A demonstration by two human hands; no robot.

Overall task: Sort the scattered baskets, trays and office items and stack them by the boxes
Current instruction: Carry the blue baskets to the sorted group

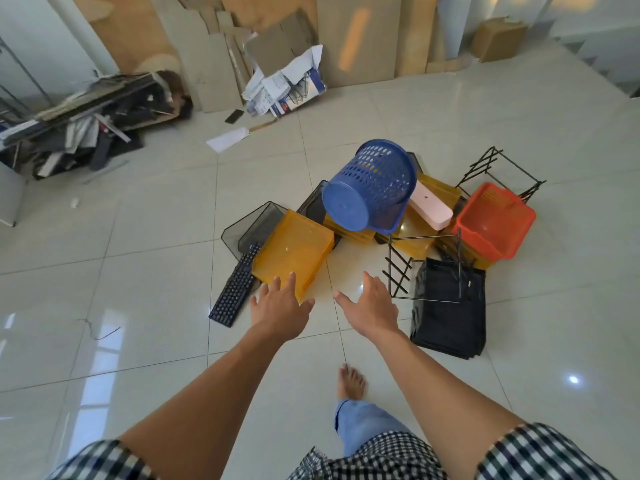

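left hand (280,306) at the near edge of the yellow tray (294,247), right hand (372,306) just beside that tray; each grip wide, holding nothing.

Glossy pale floor tiles (156,237) reflect bright light. Far beyond the left hand (278,308), flattened cardboard sheets (356,39) stand upright beside a white wall (31,39).

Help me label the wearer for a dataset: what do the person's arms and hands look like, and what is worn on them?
Both arms are bare from the sleeve ends down to the left hand and the right hand. No glove, watch, ring or bracelet shows on either. The left sleeve and the right sleeve are short, in a black-and-white checked fabric.
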